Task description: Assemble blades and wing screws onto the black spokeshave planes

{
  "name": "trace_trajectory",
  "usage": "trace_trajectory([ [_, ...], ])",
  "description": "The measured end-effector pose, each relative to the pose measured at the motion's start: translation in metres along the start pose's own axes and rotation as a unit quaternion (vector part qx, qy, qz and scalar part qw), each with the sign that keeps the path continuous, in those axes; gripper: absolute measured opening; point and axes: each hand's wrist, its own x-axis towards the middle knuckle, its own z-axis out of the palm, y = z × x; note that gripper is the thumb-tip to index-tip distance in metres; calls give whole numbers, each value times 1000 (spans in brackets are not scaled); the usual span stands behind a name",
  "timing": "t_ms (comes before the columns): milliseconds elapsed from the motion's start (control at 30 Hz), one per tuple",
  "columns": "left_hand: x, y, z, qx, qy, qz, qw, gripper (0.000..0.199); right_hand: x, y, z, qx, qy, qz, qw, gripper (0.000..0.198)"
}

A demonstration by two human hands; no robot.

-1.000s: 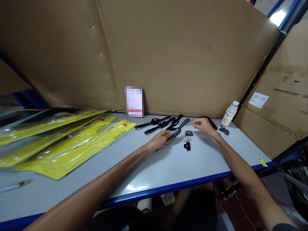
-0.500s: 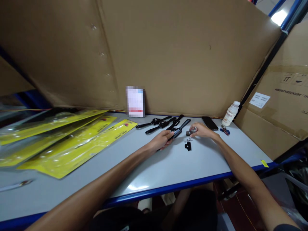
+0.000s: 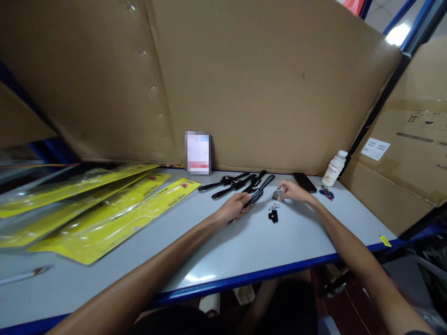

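My left hand (image 3: 238,205) is closed around one handle of a black spokeshave (image 3: 256,195), whose other handle points away to the upper right. A small grey metal blade (image 3: 277,195) is pinched in the fingertips of my right hand (image 3: 289,190), just above the table. Close below that hand lie some small silver screws (image 3: 274,207), blurred together, and a black cap plate (image 3: 273,216). Behind my left hand, several more black spokeshaves (image 3: 233,185) rest on the table.
Yellow blister cards (image 3: 115,218) overlap at the left. A propped white card (image 3: 198,153) leans on the cardboard (image 3: 244,83). To the right are a phone (image 3: 305,182), a white-capped bottle (image 3: 334,168) and a keyring (image 3: 327,192). A blue edge (image 3: 258,275) borders the table.
The view has tilted slightly upward. In my right fingers the grey blade has turned and looks rounder. My left hand keeps its hold on the spokeshave.
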Motion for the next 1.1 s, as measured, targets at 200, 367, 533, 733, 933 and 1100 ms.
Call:
trace_trajectory([
  [200,0,0,0,-9,6,-3,1000,32,-11,-12,-18,-55,5,6,998,23],
  [367,0,0,1,-10,5,0,1000,30,-22,-28,-27,-78,-19,0,997,11],
  [533,1,-1,0,-5,-1,4,1000,29,-30,-46,-19,-76,-108,-1,991,34],
  [733,5,-5,0,9,-7,10,1000,32,-29,-59,3,-65,-56,27,996,28],
  [933,6,-8,0,28,-8,6,1000,37,-25,-58,13,12,-34,25,999,13],
  [1100,7,-8,0,34,-13,1,999,36,-27,-54,-13,105,-64,-5,992,9],
])
